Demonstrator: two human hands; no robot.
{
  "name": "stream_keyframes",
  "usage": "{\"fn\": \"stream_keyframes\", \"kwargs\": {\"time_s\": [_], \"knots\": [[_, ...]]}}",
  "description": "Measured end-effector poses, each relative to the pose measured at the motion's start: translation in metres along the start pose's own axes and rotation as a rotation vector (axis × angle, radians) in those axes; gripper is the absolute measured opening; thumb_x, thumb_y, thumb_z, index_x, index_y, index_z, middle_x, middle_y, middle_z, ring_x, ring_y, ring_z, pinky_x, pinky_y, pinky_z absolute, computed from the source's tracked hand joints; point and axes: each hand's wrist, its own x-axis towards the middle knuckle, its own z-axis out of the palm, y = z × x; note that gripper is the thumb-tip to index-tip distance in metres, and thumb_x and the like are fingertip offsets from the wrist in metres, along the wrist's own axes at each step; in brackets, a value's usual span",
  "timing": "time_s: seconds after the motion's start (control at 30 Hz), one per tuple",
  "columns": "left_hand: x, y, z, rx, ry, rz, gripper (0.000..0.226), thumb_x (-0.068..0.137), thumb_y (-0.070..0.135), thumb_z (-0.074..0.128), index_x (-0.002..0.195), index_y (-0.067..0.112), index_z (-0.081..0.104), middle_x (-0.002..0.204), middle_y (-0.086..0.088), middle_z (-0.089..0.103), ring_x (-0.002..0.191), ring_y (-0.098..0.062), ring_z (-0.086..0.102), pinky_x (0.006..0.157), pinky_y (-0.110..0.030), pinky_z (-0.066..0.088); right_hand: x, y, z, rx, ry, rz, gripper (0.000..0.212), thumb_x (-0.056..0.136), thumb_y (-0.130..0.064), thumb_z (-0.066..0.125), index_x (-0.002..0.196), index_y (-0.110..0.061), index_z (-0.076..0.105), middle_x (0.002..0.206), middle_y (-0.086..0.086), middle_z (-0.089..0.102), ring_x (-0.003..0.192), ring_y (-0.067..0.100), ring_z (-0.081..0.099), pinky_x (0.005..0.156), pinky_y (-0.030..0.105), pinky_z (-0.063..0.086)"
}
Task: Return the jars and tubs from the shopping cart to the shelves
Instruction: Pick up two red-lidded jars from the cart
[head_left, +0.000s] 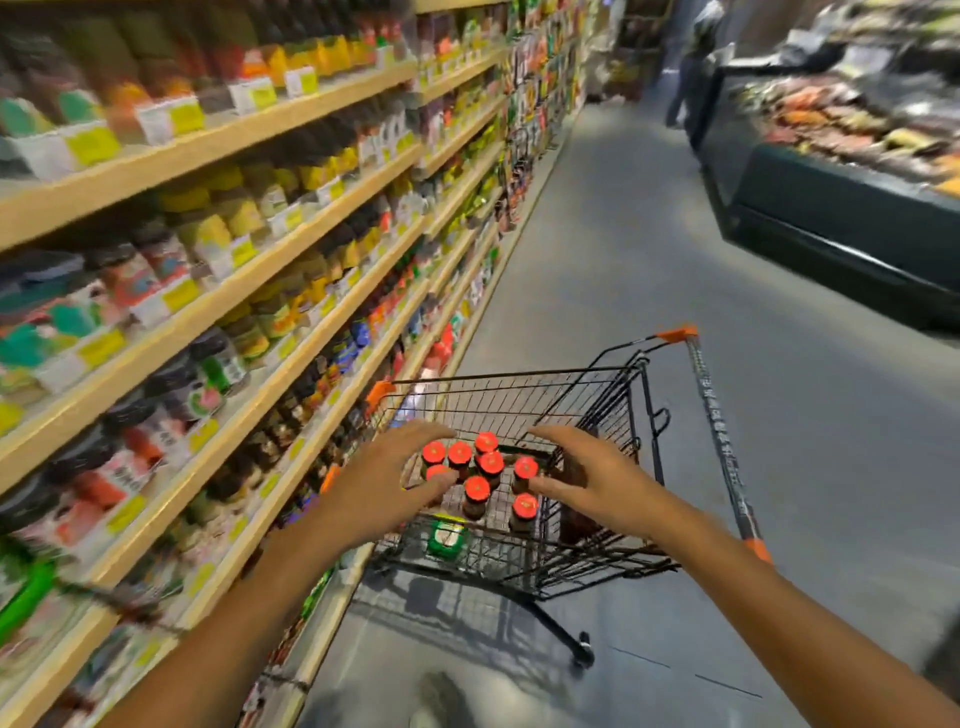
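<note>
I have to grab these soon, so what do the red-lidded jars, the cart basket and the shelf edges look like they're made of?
Jars: probably glass, dark contents showing through, with glossy red lids, plastic or painted metal.
Cart basket: black coated metal wire, an open grid.
Shelf edges: pale matte boards that look like wood or laminate; blur leaves it open.

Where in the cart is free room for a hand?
Bare mesh lies at the far end of the cart, beyond the red-lidded jars. It is crowded in the middle, where the jars cluster, with a green tub nearer.
</note>
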Motion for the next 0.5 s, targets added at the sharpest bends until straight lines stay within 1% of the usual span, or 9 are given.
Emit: {"fn": "stream_keyframes", "kwargs": {"time_s": [0.1,0.2,0.27,0.33,0.37,0.43,0.5], "knots": [[0.045,-0.032,-0.001,-0.044,-0.084,0.021,0.045,0.092,0.055,0.057,0.134,0.052,0.042,0.138,0.032,0.037,0.127,0.011,0.03,0.109,-0.027,0.03,0.034,0.011,0.008,0.01,0.0,0.062,0.067,0.091,-0.06,0.058,0.15,-0.035,0.036,0.15,-0.014,0.043,0.132,-0.004,0.036,0.111,0.023,0.033],[0.087,-0.063,0.008,-0.075,-0.125,0.028,0.049,0.092,0.054,0.058,0.138,0.042,0.047,0.138,0.028,0.04,0.129,0.004,0.035,0.109,-0.028,0.03,0.061,0.027,0.019,0.041,0.017,0.156,0.067,0.092,-0.059,0.058,0.15,-0.033,0.037,0.15,-0.017,0.042,0.133,-0.004,0.036,0.11,0.023,0.033],[0.108,-0.077,0.019,-0.118,-0.157,0.029,0.049,0.093,0.049,0.059,0.139,0.038,0.048,0.135,0.027,0.04,0.126,0.007,0.032,0.106,-0.024,0.028,0.073,0.04,0.028,0.073,0.019,0.207,0.066,0.092,-0.056,0.06,0.15,-0.03,0.039,0.149,-0.015,0.043,0.132,-0.005,0.038,0.111,0.023,0.035],[0.126,-0.092,0.034,-0.145,-0.201,0.042,0.046,0.094,0.045,0.06,0.138,0.039,0.048,0.136,0.027,0.04,0.126,0.008,0.031,0.103,-0.021,0.027,0.083,0.054,0.038,0.111,0.015,0.252,0.066,0.091,-0.055,0.061,0.149,-0.03,0.04,0.149,-0.014,0.044,0.134,-0.001,0.04,0.113,0.027,0.036],[0.136,-0.1,0.042,-0.149,-0.223,0.043,0.046,0.093,0.046,0.061,0.138,0.04,0.048,0.138,0.026,0.04,0.127,0.007,0.032,0.104,-0.022,0.027,0.088,0.063,0.043,0.132,0.006,0.278,0.067,0.091,-0.057,0.06,0.149,-0.03,0.039,0.15,-0.013,0.044,0.136,0.001,0.04,0.114,0.03,0.036],[0.156,-0.117,0.059,-0.182,-0.271,0.01,0.048,0.093,0.046,0.062,0.138,0.04,0.048,0.143,0.021,0.043,0.132,0.002,0.035,0.11,-0.029,0.031,0.099,0.085,0.054,0.161,-0.011,0.337,0.071,0.089,-0.063,0.057,0.15,-0.032,0.037,0.153,-0.012,0.041,0.14,0.005,0.038,0.116,0.035,0.036],[0.174,-0.133,0.076,-0.237,-0.281,-0.035,0.048,0.092,0.043,0.065,0.137,0.039,0.051,0.144,0.015,0.048,0.134,-0.004,0.041,0.112,-0.034,0.034,0.109,0.108,0.066,0.184,-0.028,0.39,0.076,0.085,-0.07,0.055,0.15,-0.034,0.037,0.154,-0.012,0.04,0.142,0.007,0.037,0.117,0.039,0.035]]}}
